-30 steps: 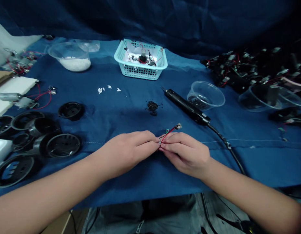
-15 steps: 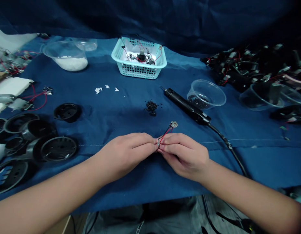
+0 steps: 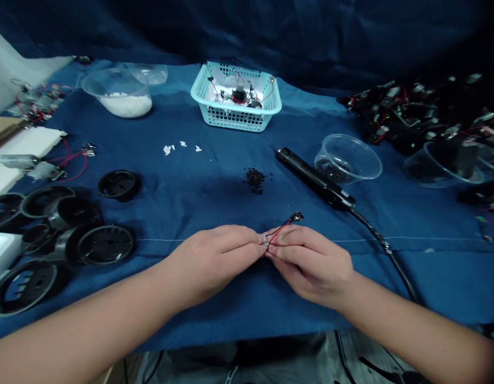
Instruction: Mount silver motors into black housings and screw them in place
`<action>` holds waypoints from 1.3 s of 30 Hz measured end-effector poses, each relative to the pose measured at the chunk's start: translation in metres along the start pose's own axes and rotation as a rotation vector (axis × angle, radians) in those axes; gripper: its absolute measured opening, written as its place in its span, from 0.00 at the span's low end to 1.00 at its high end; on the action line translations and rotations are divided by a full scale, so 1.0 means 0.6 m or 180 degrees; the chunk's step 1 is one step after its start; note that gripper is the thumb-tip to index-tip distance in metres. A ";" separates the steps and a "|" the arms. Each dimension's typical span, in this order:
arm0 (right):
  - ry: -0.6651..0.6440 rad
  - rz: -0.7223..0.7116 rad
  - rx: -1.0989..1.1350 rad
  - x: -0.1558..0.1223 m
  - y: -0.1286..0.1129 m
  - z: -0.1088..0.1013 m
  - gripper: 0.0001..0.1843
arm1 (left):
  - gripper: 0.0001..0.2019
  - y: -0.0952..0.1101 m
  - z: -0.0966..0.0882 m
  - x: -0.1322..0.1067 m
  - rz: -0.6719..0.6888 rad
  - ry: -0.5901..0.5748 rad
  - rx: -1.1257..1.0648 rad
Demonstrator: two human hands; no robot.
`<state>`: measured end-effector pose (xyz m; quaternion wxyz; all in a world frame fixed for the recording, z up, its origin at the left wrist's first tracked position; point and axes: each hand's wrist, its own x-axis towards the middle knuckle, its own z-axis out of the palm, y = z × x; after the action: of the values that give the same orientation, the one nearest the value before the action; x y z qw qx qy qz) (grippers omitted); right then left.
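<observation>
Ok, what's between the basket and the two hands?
Head view: a small pile of black granules on the blue cloth, between the light-blue basket and the left hand and right hand.

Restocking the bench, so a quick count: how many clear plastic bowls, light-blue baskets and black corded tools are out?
Clear plastic bowls: 3 (white granules, black bits, far right)
Light-blue plastic basket: 1
Black corded tool: 1
Total: 5
A clear piece behind the first bowl is unclear, so it is not counted.
</observation>
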<state>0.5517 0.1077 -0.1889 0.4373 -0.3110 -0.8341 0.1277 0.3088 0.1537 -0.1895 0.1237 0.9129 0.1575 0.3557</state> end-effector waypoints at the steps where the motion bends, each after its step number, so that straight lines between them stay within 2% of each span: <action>1: 0.0020 0.0029 -0.0053 0.001 0.001 0.000 0.14 | 0.06 -0.001 0.000 0.001 -0.0041 -0.0010 0.0000; 4: -0.0004 0.0202 -0.0165 0.003 0.005 -0.001 0.14 | 0.07 -0.006 0.001 0.009 -0.0268 -0.0107 -0.0189; 7: -0.0049 0.0413 -0.0139 0.009 0.005 -0.001 0.13 | 0.05 -0.012 0.000 0.021 -0.0686 -0.0072 -0.0802; 10: -0.0035 0.0812 -0.0056 0.026 -0.003 -0.005 0.10 | 0.03 -0.013 -0.005 0.029 -0.1574 0.0097 -0.1505; 13: 0.0008 0.1291 0.0082 0.057 -0.016 -0.010 0.06 | 0.10 -0.010 -0.015 0.033 -0.2643 0.0334 -0.2643; 16: 0.0089 0.1526 0.0397 0.088 -0.023 -0.009 0.08 | 0.17 -0.008 -0.027 0.036 -0.3150 0.0814 -0.3581; 19: 0.0129 0.1432 0.0888 0.100 -0.025 0.007 0.15 | 0.18 -0.009 -0.036 0.039 -0.3156 0.1222 -0.3817; 23: 0.0239 0.1247 0.1203 0.086 -0.020 0.032 0.25 | 0.16 -0.012 -0.040 0.041 -0.2986 0.1434 -0.3825; 27: 0.0363 0.1165 0.1081 0.072 -0.015 0.037 0.31 | 0.15 -0.009 -0.039 0.043 -0.2940 0.1469 -0.3788; 31: 0.0397 0.1123 0.0713 0.075 -0.011 0.030 0.26 | 0.15 -0.007 -0.038 0.042 -0.2976 0.1257 -0.3744; 34: 0.0357 0.1164 0.0363 0.079 -0.013 0.023 0.19 | 0.12 -0.009 -0.039 0.037 -0.2849 0.1031 -0.3061; 37: 0.0358 0.1338 0.0207 0.077 -0.014 0.020 0.12 | 0.11 -0.009 -0.043 0.032 -0.2321 0.0728 -0.1815; 39: 0.0497 0.1533 0.0180 0.071 -0.011 0.023 0.12 | 0.13 -0.008 -0.044 0.029 -0.1988 0.0564 -0.1337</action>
<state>0.5199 0.1306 -0.1659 0.4659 -0.4972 -0.6958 0.2270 0.3017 0.1676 -0.1615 0.3963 0.7415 0.3618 0.4029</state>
